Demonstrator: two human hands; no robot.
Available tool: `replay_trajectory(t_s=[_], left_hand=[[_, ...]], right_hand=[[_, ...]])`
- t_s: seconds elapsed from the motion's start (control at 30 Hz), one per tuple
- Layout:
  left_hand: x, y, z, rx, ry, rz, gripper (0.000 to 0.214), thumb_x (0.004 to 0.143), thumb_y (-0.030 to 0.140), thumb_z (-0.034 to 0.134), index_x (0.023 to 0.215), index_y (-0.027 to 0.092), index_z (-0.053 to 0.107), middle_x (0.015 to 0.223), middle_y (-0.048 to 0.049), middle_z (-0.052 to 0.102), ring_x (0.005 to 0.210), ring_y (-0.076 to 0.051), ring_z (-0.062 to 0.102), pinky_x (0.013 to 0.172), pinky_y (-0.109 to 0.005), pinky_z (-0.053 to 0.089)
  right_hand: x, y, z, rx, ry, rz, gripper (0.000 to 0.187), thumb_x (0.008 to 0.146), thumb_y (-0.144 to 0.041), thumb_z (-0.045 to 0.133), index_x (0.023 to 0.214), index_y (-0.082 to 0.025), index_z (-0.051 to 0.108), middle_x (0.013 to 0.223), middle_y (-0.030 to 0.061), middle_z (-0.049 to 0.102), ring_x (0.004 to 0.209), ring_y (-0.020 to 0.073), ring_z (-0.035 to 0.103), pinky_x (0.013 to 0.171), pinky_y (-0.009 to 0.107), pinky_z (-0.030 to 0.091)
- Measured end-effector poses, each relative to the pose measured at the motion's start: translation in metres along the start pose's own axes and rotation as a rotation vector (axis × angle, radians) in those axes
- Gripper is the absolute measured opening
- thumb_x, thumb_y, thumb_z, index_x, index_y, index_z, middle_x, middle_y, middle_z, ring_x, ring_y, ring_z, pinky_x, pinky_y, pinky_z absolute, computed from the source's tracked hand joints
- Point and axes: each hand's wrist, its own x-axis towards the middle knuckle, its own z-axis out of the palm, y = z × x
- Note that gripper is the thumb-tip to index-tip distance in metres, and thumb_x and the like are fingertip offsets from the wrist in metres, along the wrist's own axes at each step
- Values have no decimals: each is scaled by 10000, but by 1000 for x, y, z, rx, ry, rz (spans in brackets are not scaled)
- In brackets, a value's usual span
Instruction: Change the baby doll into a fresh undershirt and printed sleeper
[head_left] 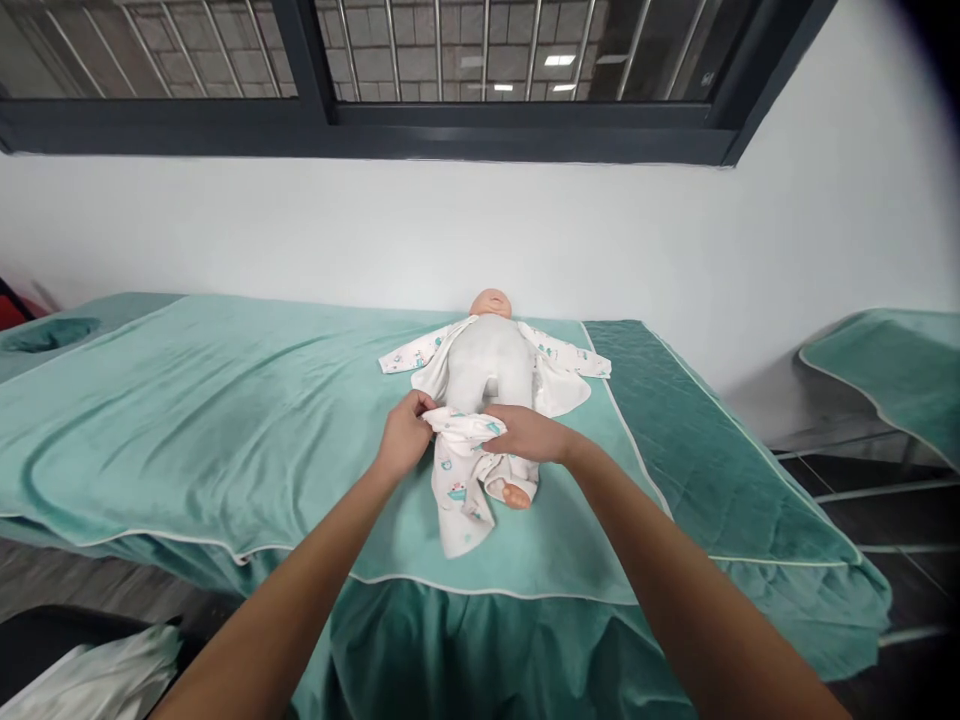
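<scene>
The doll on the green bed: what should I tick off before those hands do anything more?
1. Doll lying on the light green blanket: ok.
2. Left hand and right hand both gripping the patterned trousers: ok.
3. One foot showing at a trouser cuff: ok.
4. Other foot showing at its cuff: not ok; the other trouser leg lies flat with nothing coming out.
5. Patterned top closed in front: not ok; it is open, its sleeves spread wide.
6. Arms inside those sleeves: cannot tell; nothing shows at the ends.
</scene>
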Motion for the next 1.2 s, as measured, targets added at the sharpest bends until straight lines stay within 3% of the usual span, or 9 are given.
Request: replay_trajectory(t_s=[0.13,0.3,0.47,0.63,0.77,0.87,1.0,1.13,1.2], left_hand=[[23,1,11,40,50,49,211,696,155,486,888,115,566,861,-3,614,775,-50,528,701,-140,375],[28,-2,22,114,124,73,249,716,140,491,940,134,598,866,1,607,775,-55,491,714,-158,337],[24,-5,26,209,248,29,280,787,223,503,1049,149,567,970,-22,609,788,-68,489,730,-172,339],[20,1,24,254,277,-100,237,780,264,540,977,137,508,817,-16,578,690,-67,464,641,-173,297],[-5,6,19,102,184,-136,375,876,476,491,1070,156,460,746,3,576,637,-65,489,627,-169,342],[-30,2,19,-38,28,-116,538,904,614,402,1211,174,447,796,-11,592,678,-68,523,652,-175,398],[-46,-5,22,-134,-144,-57,606,917,593,405,1372,194,366,843,-25,591,729,-74,532,693,-187,439],[-40,-8,21,-90,-171,-35,535,947,548,359,1357,205,385,768,-10,559,678,-66,491,659,-175,409],[-31,-6,18,-29,-129,-10,493,952,525,358,1328,210,415,780,-10,569,689,-65,497,672,-173,401]], right_hand=[[13,-6,-6,-112,19,37,290,820,-232,524,1096,-155,565,1145,16,603,996,116,554,804,179,369],[38,-4,-18,-130,64,115,254,795,-212,564,1031,-121,590,1122,54,616,966,142,562,791,191,370],[52,4,-12,-110,282,269,308,828,-209,475,1112,-99,518,1155,131,586,1006,197,556,811,234,397],[47,7,3,-12,441,339,348,841,-231,398,1166,-137,480,1151,103,592,1036,209,564,856,276,429],[43,13,5,69,464,288,386,818,-258,427,1179,-159,521,1223,72,576,1114,182,546,945,276,431],[42,17,7,108,470,260,403,809,-262,430,1184,-159,535,1244,69,568,1148,189,533,984,291,419],[41,19,9,138,480,242,404,793,-258,432,1165,-157,550,1224,72,577,1144,198,529,991,305,409],[40,21,8,147,481,224,382,777,-256,438,1118,-146,569,1185,75,593,1096,188,538,949,284,417],[40,23,8,147,479,213,370,776,-258,440,1101,-147,578,1169,69,599,1071,178,542,938,275,419]])
